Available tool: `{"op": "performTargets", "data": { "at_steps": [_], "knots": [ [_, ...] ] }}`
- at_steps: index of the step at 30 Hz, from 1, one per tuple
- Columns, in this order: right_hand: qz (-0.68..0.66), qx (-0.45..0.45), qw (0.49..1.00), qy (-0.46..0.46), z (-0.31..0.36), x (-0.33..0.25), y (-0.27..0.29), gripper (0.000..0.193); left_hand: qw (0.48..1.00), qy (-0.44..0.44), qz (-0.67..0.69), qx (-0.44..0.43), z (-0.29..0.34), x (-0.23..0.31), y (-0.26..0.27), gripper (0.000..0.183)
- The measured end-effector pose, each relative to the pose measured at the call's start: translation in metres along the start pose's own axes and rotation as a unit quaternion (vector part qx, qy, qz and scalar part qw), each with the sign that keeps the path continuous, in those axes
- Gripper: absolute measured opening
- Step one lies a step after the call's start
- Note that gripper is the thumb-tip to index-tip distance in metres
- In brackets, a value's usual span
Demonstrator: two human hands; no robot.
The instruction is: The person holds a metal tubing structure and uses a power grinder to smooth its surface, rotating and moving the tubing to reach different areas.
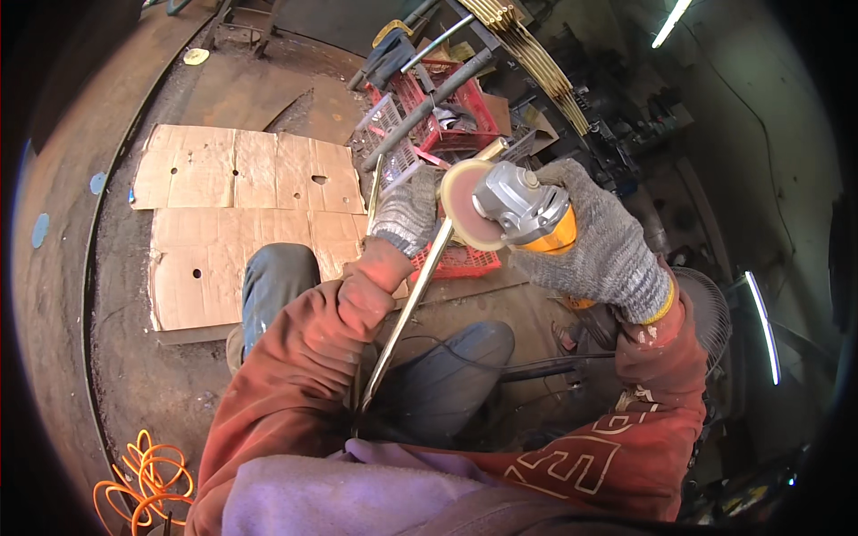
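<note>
My right hand (594,237), in a grey knitted glove with a yellow cuff edge, grips an angle grinder (523,201) with a silver head and yellow-orange body. Its round, pinkish disc (463,210) lies over a long, shiny metal tube (407,313); whether disc and tube touch, I cannot tell. The tube slants from my lap up and away to the right. Closed at the tube's left side, just left of the disc, is my gloved left hand (407,212). Some of its fingertips are hidden. A thinner brassy tube (374,192) passes beside that hand.
Flattened cardboard (255,237) covers the floor at left. Beyond my hands stand red plastic crates (456,112) and a metal rack bar (429,112) with a bundle of brassy tubes (536,58). An orange coiled hose (147,482) lies lower left; a fan guard (706,308) is at right.
</note>
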State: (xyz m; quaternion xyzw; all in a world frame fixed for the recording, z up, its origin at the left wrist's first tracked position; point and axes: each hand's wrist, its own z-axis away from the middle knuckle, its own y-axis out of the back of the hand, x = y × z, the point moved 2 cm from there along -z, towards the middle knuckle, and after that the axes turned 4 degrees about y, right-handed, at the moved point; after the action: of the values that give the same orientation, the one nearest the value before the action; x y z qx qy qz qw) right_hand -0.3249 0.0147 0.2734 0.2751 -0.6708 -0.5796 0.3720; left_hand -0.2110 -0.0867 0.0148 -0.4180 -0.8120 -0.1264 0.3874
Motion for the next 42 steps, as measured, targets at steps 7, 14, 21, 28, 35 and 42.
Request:
{"op": "performTargets", "data": {
  "at_steps": [7, 14, 21, 28, 35, 42],
  "knots": [
    [-0.004, -0.001, 1.000, 0.000, -0.003, 0.002, 0.001, 0.079, 0.969, 0.162, 0.035, -0.182, 0.001, -0.018, -0.024, 0.033],
    [0.001, -0.023, 1.000, -0.005, 0.002, 0.002, 0.002, 0.079, 0.972, 0.143, -0.038, -0.181, 0.011, -0.040, -0.037, 0.034],
    [0.012, -0.051, 0.998, -0.032, 0.016, 0.002, -0.001, 0.075, 0.961, 0.173, -0.059, -0.208, 0.008, -0.045, -0.048, 0.032],
    [0.019, -0.053, 0.996, -0.062, 0.014, 0.001, 0.005, 0.070, 0.981, 0.120, -0.065, -0.136, 0.010, -0.040, -0.030, 0.046],
    [0.050, -0.006, 0.999, -0.006, 0.009, 0.008, 0.001, 0.079, 0.973, 0.118, 0.073, -0.183, 0.012, -0.041, -0.050, 0.037],
    [0.042, -0.065, 0.993, -0.094, 0.015, 0.005, 0.012, 0.074, 0.935, 0.122, 0.283, -0.177, 0.016, -0.033, -0.067, 0.035]
  ]
}}
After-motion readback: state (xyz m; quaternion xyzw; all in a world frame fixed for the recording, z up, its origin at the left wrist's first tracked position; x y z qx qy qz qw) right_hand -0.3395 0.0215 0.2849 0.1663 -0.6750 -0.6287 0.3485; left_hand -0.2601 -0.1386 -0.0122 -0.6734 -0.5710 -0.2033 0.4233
